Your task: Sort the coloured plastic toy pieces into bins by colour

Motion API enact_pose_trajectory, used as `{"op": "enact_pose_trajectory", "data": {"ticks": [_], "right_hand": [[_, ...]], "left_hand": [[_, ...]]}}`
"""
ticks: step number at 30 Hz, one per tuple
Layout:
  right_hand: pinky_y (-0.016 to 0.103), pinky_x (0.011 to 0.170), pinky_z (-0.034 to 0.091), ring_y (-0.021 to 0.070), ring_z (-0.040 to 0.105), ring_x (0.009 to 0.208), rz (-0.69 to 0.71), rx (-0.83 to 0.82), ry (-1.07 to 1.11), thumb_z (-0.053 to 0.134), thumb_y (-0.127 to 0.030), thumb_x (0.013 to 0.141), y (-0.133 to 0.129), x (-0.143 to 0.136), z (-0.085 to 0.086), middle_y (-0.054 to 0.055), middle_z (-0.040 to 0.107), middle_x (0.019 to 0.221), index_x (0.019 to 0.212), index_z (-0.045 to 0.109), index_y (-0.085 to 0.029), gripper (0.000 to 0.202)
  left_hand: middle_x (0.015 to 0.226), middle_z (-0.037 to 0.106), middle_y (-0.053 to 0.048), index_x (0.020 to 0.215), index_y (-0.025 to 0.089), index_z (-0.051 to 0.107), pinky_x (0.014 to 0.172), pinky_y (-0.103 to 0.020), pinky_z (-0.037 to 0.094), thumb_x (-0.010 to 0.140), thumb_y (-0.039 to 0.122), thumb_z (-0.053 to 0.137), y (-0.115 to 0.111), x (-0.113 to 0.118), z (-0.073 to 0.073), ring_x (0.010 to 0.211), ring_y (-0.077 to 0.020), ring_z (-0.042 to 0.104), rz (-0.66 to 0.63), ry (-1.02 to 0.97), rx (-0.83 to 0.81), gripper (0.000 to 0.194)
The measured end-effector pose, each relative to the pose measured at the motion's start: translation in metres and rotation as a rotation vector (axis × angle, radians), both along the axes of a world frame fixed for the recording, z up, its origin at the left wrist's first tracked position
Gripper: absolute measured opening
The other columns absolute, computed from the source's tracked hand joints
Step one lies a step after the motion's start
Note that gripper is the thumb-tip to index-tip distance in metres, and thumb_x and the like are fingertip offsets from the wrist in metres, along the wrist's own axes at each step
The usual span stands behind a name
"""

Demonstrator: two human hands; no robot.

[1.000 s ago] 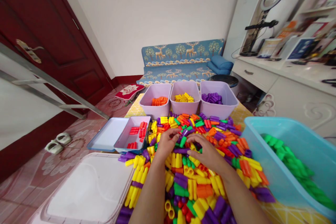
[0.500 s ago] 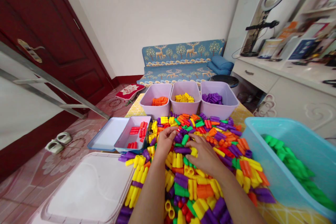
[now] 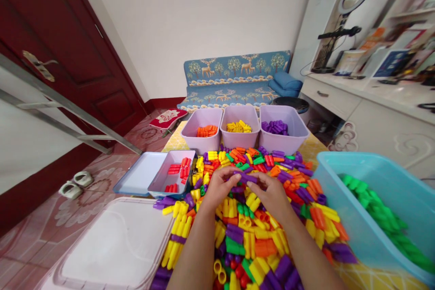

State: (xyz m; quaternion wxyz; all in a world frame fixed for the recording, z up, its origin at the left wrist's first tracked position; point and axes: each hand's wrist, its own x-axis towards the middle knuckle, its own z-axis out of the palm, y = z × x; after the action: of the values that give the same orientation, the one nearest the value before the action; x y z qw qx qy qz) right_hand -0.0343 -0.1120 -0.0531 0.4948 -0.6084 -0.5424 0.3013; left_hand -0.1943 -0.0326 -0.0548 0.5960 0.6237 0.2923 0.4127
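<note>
My left hand and my right hand meet over the middle of a large pile of coloured plastic tube blocks. Between them is a purple tube block, pinched at its left end by the left fingers and at its right end by the right fingers. Part of it is hidden behind the fingertips. Loose yellow tube blocks and others in green, orange, red and purple lie below and around both hands.
Behind the pile stand three lilac bins with orange, yellow and purple pieces. A box with red pieces is at left, near a white lid. A turquoise tub holding green pieces stands at right.
My hands were spread low among the blocks. Now they are closer together, with the purple tube block held between them. A green block near the fingers is no longer visible there.
</note>
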Motion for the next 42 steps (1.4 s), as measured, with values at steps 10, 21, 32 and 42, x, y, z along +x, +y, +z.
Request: {"op": "enact_pose_trajectory", "data": {"ticks": [10, 21, 32, 42], "right_hand": [[0.031, 0.067, 0.051, 0.0186, 0.065, 0.070, 0.019, 0.025, 0.329, 0.058, -0.040, 0.081, -0.002, -0.002, 0.010, 0.002, 0.070, 0.083, 0.114, 0.057, -0.022, 0.038], [0.034, 0.076, 0.053, 0.0216, 0.067, 0.086, 0.161, -0.004, 0.274, 0.070, -0.031, 0.073, 0.000, -0.014, 0.002, 0.004, 0.070, 0.097, 0.118, 0.056, -0.023, 0.049], [0.032, 0.058, 0.049, 0.0201, 0.062, 0.062, -0.247, 0.023, 0.187, 0.068, -0.050, 0.071, 0.000, 0.012, 0.002, 0.003, 0.069, 0.073, 0.098, 0.065, -0.018, 0.041], [0.034, 0.064, 0.051, 0.0209, 0.065, 0.067, -0.153, -0.043, 0.102, 0.066, -0.038, 0.071, 0.003, 0.017, -0.012, 0.002, 0.071, 0.079, 0.101, 0.064, -0.020, 0.035]], "left_hand": [[0.060, 0.053, 0.005, 0.085, 0.016, 0.060, 0.041, -0.016, 0.034, 0.073, 0.046, 0.071, 0.006, -0.005, -0.006, 0.046, -0.0052, 0.045, 0.138, -0.305, -0.287, 0.034], [0.071, 0.058, 0.001, 0.092, 0.017, 0.061, 0.055, -0.020, 0.050, 0.070, 0.040, 0.076, -0.004, -0.005, 0.006, 0.057, -0.0074, 0.055, -0.058, -0.364, -0.338, 0.035], [0.096, 0.068, -0.007, 0.091, 0.019, 0.070, 0.090, -0.039, 0.046, 0.073, 0.026, 0.066, 0.011, -0.004, -0.015, 0.095, -0.0228, 0.060, 0.388, 0.203, 0.161, 0.020], [0.122, 0.061, -0.009, 0.117, 0.024, 0.066, 0.101, -0.042, 0.038, 0.065, 0.015, 0.062, 0.004, -0.004, -0.009, 0.112, -0.0304, 0.053, 0.214, 0.847, 0.540, 0.053]]}}
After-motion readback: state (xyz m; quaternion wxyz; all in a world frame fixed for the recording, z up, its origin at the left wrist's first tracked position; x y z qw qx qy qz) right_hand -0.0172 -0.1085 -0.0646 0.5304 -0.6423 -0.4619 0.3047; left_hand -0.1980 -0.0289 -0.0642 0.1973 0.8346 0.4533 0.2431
